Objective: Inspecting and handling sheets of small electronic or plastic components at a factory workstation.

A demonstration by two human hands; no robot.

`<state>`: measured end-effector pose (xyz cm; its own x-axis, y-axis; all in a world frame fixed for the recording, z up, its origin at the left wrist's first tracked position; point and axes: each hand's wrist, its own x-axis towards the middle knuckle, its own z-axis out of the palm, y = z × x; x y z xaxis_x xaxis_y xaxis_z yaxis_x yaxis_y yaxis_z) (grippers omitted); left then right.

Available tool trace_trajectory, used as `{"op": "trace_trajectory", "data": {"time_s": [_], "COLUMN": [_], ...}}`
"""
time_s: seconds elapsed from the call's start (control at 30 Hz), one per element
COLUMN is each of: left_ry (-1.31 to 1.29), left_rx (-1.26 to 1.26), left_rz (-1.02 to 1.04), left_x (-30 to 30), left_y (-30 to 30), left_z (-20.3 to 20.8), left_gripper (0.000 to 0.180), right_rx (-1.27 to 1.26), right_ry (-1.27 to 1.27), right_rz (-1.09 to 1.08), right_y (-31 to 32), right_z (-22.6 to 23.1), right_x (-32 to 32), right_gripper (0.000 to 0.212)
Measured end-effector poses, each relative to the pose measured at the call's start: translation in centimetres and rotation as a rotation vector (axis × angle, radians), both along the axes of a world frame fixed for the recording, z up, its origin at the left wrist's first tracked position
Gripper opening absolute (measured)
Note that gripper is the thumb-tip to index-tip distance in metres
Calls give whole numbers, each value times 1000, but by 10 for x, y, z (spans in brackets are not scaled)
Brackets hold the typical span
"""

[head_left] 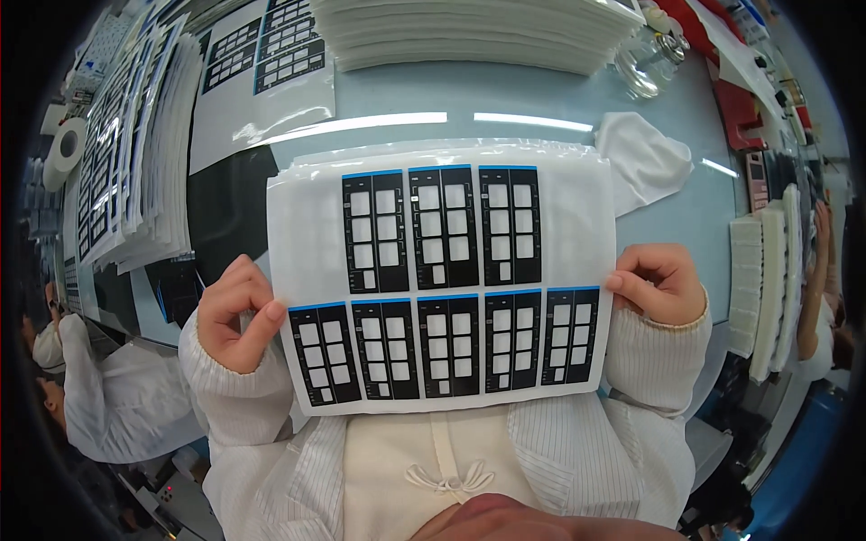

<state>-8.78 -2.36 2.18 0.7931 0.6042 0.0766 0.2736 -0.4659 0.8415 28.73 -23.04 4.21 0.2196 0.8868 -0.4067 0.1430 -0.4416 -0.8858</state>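
A white sheet [307,234] printed with several black, blue-topped label panels is stretched between my two hands. My left hand [236,316] pinches its left edge between thumb and fingers. On the opposite edge, my right hand [660,285] has a similar pinch, thumb in front. The near edge of the sheet hangs in front of my body and its surface bends slightly. Behind its far edge, more white or clear sheet edges show; whether they are held too I cannot tell.
Stacks of printed sheets [135,153] stand at the left, with a thick white stack [478,36] at the back. A glass jar [651,65] and a white cloth [642,160] lie to the right on the pale table [514,95]. Other people sit at both sides.
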Motion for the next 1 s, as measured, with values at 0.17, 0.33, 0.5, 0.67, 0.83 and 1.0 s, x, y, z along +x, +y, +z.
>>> {"op": "trace_trajectory", "data": {"time_s": [0.17, 0.33, 0.5, 0.67, 0.83, 1.0], "left_ry": [-76, -133, -191, -184, -194, -245], "left_rx": [-153, -232, -300, -352, -417, -554], "left_rz": [45, 46, 56, 65, 104, 156], "left_x": [-7, -9, -10, -11, -14, -14], "left_y": [-1, 0, -1, -3, -4, -7], "left_z": [-11, -24, -36, -34, -37, -41], "left_gripper": [21, 23, 24, 25, 24, 21], "right_rx": [71, 137, 158, 141, 110, 166], "right_ry": [25, 214, 239, 247, 191, 178], "right_rz": [62, -33, -24, -10, -67, -144], "right_y": [1, -2, -4, -4, -7, -10], "right_z": [12, -1, -18, -13, -13, -24], "right_x": [-2, -3, 1, 2, -1, -5], "right_gripper": [22, 23, 22, 22, 23, 23]}}
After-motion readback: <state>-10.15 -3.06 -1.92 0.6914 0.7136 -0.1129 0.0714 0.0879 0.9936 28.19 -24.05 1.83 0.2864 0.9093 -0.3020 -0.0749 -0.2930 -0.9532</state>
